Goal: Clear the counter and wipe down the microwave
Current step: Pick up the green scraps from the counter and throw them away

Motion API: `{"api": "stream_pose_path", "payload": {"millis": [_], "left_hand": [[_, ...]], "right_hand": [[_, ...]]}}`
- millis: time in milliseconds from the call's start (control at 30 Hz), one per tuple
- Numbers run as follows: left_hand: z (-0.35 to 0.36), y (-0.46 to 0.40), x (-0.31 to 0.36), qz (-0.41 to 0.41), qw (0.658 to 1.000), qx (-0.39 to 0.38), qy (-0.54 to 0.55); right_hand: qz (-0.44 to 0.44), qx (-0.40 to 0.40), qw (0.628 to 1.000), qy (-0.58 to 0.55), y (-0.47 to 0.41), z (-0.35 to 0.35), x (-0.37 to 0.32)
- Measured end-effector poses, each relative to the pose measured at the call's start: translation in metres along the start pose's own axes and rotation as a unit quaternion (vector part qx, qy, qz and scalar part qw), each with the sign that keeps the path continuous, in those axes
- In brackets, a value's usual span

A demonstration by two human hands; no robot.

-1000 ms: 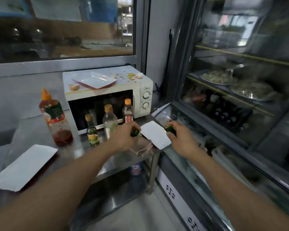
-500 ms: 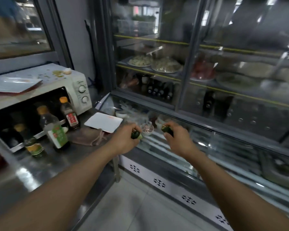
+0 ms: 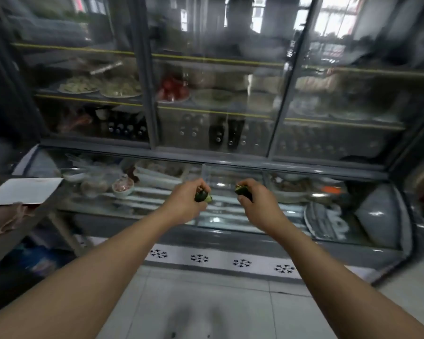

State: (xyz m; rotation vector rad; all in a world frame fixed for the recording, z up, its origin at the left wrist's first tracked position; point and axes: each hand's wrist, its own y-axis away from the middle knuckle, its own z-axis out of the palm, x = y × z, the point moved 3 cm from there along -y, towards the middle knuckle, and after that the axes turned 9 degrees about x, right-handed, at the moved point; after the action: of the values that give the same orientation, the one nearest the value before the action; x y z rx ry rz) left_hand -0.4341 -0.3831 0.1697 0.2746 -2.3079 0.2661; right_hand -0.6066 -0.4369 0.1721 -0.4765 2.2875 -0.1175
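My left hand (image 3: 185, 200) grips a small dark green piece of vegetable (image 3: 202, 196) with a pale cut face. My right hand (image 3: 257, 200) grips a second dark green piece (image 3: 241, 190). Both hands are held out in front of me, side by side, over the glass lid of a chest freezer (image 3: 218, 217). At the far left edge a corner of the steel counter shows, with a white rectangular plate (image 3: 22, 190) and a brownish cloth (image 3: 8, 216) on it. The microwave is out of view.
A tall glass-door display fridge (image 3: 206, 94) with plates of food and bottles stands behind the freezer. Under its lid the freezer holds bowls and bags. Pale floor tiles (image 3: 206, 302) lie below my arms. The counter's leg (image 3: 66, 236) stands at the left.
My view has swung right, away from the counter and microwave, to face the freezer. Both hands keep hold of their green pieces and have moved with me over the freezer lid.
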Motion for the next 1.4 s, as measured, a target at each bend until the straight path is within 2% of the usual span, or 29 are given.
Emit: {"api": "stream_pose_path", "payload": {"millis": [367, 533, 767, 1167, 1400], "left_hand": [[0.183, 0.052, 0.158, 0.1, 0.989, -0.105, 0.029], [0.259, 0.07, 0.231, 0.162, 0.972, -0.17, 0.017], [0.359, 0.073, 0.318, 0.235, 0.943, -0.232, 0.023], [0.527, 0.004, 0.439, 0.291, 0.9, -0.324, 0.025], [0.61, -0.029, 0.523, 0.324, 0.879, -0.349, 0.031]], "right_hand": [[0.098, 0.088, 0.99, 0.043, 0.106, -0.178, 0.154], [0.157, 0.148, 0.975, 0.053, 0.151, -0.254, 0.214], [0.239, 0.223, 0.943, 0.057, 0.195, -0.324, 0.294], [0.325, 0.3, 0.893, 0.083, 0.169, -0.443, 0.426], [0.359, 0.339, 0.864, 0.097, 0.158, -0.519, 0.491]]}}
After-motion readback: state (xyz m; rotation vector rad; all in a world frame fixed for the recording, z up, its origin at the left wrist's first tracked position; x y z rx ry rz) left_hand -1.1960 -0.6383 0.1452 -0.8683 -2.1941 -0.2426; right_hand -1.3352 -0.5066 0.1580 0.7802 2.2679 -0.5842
